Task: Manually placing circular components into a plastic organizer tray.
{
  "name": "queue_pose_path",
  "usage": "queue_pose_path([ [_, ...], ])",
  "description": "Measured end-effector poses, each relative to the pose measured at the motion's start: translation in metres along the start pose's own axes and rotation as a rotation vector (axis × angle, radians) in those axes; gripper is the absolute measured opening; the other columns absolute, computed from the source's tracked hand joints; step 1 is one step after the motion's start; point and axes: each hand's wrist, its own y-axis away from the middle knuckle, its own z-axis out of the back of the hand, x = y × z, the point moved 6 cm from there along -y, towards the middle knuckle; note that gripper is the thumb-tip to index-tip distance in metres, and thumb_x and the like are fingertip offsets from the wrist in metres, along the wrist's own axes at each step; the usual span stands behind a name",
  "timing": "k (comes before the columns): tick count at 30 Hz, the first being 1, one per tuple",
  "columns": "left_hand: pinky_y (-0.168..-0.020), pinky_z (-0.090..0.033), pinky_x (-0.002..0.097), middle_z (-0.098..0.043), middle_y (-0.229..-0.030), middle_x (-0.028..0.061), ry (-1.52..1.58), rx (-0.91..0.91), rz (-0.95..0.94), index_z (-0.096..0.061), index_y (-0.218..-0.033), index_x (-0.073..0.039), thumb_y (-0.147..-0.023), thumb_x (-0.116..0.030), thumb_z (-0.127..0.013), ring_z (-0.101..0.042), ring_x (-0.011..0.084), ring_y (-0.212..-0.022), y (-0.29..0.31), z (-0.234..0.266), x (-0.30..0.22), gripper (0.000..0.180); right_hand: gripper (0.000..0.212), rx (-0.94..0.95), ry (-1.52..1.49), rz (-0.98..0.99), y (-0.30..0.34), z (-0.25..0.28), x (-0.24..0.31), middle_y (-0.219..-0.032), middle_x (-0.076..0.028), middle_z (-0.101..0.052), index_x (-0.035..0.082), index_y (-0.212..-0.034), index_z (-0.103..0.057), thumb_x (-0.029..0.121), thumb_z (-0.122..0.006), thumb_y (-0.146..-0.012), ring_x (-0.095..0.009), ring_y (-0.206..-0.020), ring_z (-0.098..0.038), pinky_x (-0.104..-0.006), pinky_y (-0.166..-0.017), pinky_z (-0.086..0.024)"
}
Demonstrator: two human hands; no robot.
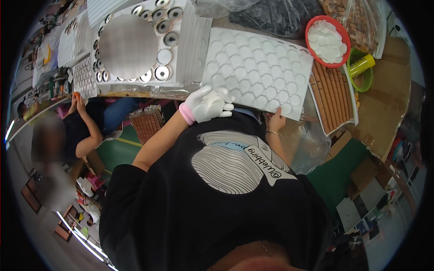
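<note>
My left hand (205, 105), in a white glove with a pink cuff, holds several loose white discs (209, 111) in its palm. It is by the near left corner of a white tray (296, 116). The tray has rows of round recesses, and white discs (254, 71) appear to sit in many of them. My bare right hand (276, 122) is at the tray's near right edge. Its index finger stretches out and touches the tray beside a disc near that edge. The other fingers are partly hidden, and nothing shows in them.
A red bowl (346, 37) of white discs stands at the back right, with a yellow tape roll (361, 66) beside it. Brown rods (332, 99) lie right of the tray. Stacked trays (192, 49) with round metal parts (171, 39) stand left. Another person (88, 118) is at far left.
</note>
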Motion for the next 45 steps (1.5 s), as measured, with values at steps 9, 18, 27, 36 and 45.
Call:
queue_pose_path([
  [9,-0.104,-0.024,0.0666,-0.035,-0.137,0.0275,0.203,-0.035,-0.047,-0.037,-0.136,-0.004,-0.083,-0.050,-0.061,-0.039,0.0494,-0.123,0.001,-0.002,-0.011,0.075,0.035,0.300,0.391,-0.649,0.039,-0.012,0.038,-0.062,0.000,-0.057,0.008,-0.070,-0.057,0.038,-0.069,-0.085,-0.011,-0.049,-0.053,-0.0205,-0.042,-0.036],
  [18,-0.100,-0.040,0.0393,-0.046,-0.131,0.0180,-0.115,0.360,-0.053,-0.035,-0.136,0.001,-0.093,-0.047,-0.047,-0.049,0.0271,-0.118,0.024,0.040,-0.009,0.065,0.065,1.436,0.868,0.931,0.225,-0.191,0.150,-0.125,-0.016,-0.054,0.009,-0.129,-0.049,0.028,-0.075,-0.073,-0.031,-0.111,-0.055,-0.0378,-0.090,-0.045],
  [27,-0.097,-0.041,0.0299,-0.055,-0.109,0.0066,-0.920,-0.106,-0.191,-0.048,-0.119,-0.003,-0.083,-0.009,-0.065,-0.052,0.0155,-0.109,0.077,-0.017,-0.056,0.040,0.030,1.208,1.021,0.624,0.254,-0.220,0.140,-0.085,-0.010,-0.068,0.002,-0.091,-0.065,0.023,-0.077,-0.073,-0.019,-0.063,-0.066,-0.0283,-0.058,-0.051],
  [36,-0.058,-0.050,0.0244,-0.061,-0.108,0.0093,-0.598,-0.143,-0.258,-0.045,-0.127,-0.002,-0.092,-0.022,-0.055,-0.063,0.0154,-0.085,0.129,-0.031,-0.150,0.042,0.013,0.918,0.593,0.896,0.319,-0.300,0.152,-0.065,-0.002,-0.059,0.001,-0.084,-0.065,0.014,-0.068,-0.085,-0.007,-0.053,-0.055,-0.0205,-0.049,-0.042],
  [45,-0.056,-0.049,0.0244,-0.057,-0.100,0.0121,-0.574,-0.163,-0.298,-0.052,-0.104,-0.007,-0.088,-0.020,-0.061,-0.059,0.0184,-0.084,0.212,-0.018,-0.189,0.022,0.010,0.605,0.403,0.603,0.292,-0.292,0.171,-0.070,0.000,-0.062,0.001,-0.087,-0.066,0.011,-0.068,-0.085,-0.005,-0.054,-0.054,-0.0185,-0.048,-0.041],
])
